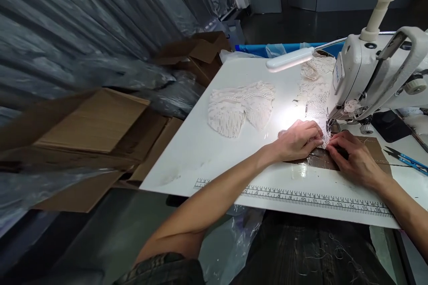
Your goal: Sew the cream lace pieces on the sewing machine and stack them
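Observation:
A strip of white lace fabric runs from the back of the table down to the needle of a white sewing machine. My left hand is closed on the lace's near end, just left of the needle. Pinching the lace edge from the other side is my right hand, slightly nearer to me. Both hands rest over a brown taped patch on the table. A separate white lace piece lies flat to the left. The fingers hide part of the lace.
A white lamp lights the needle area. Blue-handled thread snips and a black pad lie at the right. A printed ruler lines the table's front edge. Open cardboard boxes and plastic sheeting stand on the left.

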{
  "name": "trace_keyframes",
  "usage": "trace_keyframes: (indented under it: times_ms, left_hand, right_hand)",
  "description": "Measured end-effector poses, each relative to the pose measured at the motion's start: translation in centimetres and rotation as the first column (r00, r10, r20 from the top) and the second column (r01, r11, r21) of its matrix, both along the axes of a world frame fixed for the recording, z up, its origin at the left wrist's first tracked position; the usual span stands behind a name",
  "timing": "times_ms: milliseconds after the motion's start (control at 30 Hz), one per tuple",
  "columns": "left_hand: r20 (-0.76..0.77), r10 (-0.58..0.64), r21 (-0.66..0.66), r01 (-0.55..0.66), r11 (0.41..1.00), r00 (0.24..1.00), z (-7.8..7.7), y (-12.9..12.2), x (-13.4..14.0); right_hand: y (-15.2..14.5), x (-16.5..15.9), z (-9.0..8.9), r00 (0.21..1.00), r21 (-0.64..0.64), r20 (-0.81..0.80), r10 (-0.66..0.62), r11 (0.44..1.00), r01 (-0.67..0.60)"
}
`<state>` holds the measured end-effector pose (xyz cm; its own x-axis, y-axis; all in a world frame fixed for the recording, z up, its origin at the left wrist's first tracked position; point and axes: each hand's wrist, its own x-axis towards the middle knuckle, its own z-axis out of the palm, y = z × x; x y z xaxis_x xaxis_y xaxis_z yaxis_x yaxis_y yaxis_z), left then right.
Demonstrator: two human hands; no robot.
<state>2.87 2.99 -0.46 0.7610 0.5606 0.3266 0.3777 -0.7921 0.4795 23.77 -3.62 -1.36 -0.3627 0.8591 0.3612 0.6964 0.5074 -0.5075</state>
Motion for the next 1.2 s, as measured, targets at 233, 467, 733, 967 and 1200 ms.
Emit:
trace_keyframes:
  times_ms: [233,467,733,967,1200]
  left_hand:
    - [0.016,-0.125,0.060,0.124,0.990,0.992,0.1,0.4,-0.6]
    - [0.180,-0.110,0.154,0.083,0.985,0.977,-0.8,0.4,-0.1]
    - [0.297,-0.106,0.184,0.052,0.981,0.949,-0.7,0.5,0.1]
    - [0.179,-0.197,0.354,0.124,0.927,0.964,-1.1,0.5,0.4]
    - [0.047,-0.196,0.384,0.164,0.909,0.980,-1.6,0.6,0.3]
  right_hand:
    - [-0.1,-0.1,0.0,0.999,0.014,-0.046,0.026,1.000,-0.025]
    - [0.1,0.4,-0.1,0.999,0.016,-0.010,-0.045,0.999,0.045]
    - [-0.3,1.0,-0.9,0.951,0.085,0.308,-0.010,0.996,-0.017]
    - [-0.7,1.2,0.2,0.965,-0.021,0.246,0.087,0.996,-0.084]
    - [-0.9,1.2,0.5,0.967,-0.045,0.235,0.100,0.995,-0.092]
